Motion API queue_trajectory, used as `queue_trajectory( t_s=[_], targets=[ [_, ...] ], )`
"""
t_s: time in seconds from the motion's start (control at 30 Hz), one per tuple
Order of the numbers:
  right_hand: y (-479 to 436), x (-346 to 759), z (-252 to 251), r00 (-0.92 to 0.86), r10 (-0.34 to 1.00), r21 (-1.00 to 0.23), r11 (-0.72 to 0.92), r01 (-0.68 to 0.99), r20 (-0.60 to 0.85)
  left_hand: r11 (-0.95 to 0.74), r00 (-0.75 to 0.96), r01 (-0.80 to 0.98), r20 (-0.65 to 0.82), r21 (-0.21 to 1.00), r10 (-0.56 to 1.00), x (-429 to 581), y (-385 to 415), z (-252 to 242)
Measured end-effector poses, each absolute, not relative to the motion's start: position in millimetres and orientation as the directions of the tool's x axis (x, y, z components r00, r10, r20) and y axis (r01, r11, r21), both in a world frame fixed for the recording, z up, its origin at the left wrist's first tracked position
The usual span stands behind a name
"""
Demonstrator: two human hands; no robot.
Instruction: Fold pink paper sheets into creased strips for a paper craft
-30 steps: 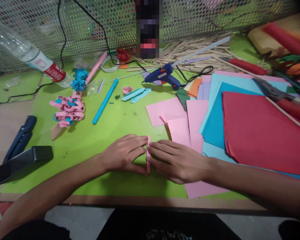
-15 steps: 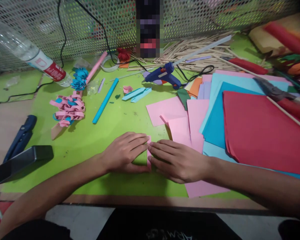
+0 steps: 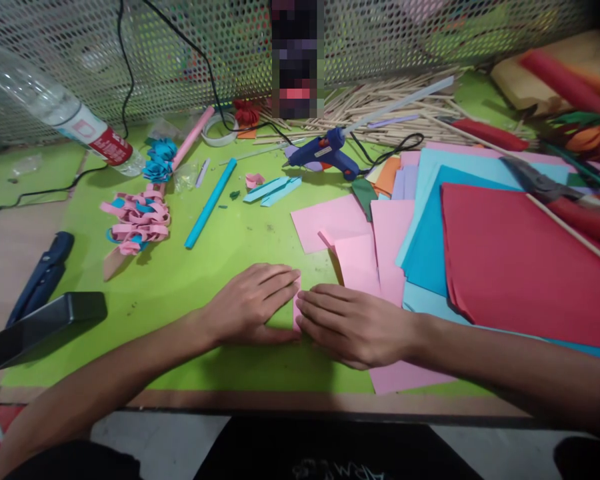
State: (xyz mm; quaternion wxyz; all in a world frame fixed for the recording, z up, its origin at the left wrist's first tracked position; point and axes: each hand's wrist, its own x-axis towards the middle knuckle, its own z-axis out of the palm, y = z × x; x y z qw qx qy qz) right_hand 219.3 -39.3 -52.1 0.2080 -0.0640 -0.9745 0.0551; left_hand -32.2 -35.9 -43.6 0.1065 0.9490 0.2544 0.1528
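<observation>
A narrow folded strip of pink paper (image 3: 297,310) lies on the green tabletop between my hands. My left hand (image 3: 255,301) rests flat with its fingertips and thumb on the strip's left edge, fingers stretched out. From the other side my right hand (image 3: 353,323) presses its extended fingertips on the strip, covering part of it. Beyond my right hand are loose pink paper sheets (image 3: 357,257), one with a folded flap. Right of these lies a stack of red paper (image 3: 525,260) over blue sheets (image 3: 425,247).
A blue glue gun (image 3: 325,152) lies at the back before wooden sticks (image 3: 375,100). Left are a water bottle (image 3: 87,130), a pink paper chain (image 3: 143,213), a blue paper roll (image 3: 211,203), a stapler (image 3: 40,277) and a black box (image 3: 50,327). Pliers (image 3: 545,187) lie right.
My right hand has slid slightly down along the pink strip, showing more of its upper end. The left hand stays almost in place. The view has shifted a little.
</observation>
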Motion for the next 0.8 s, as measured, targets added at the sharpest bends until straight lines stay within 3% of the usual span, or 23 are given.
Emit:
queue_trajectory(
  t_s=[0.57, 0.8],
  targets=[
    [-39.6, 216.5, -48.1, -0.917, 0.092, -0.083, 0.994, 0.065, 0.387, -0.835, 0.821, 0.473, 0.202, 0.282, 0.533, -27.2, -36.7, -41.0],
    [-40.7, 223.8, -50.2, -0.882, 0.193, -0.073, 0.981, 0.179, 0.43, -0.854, 0.827, 0.47, 0.227, 0.224, 0.515, -33.1, -29.6, -41.2]
  ],
)
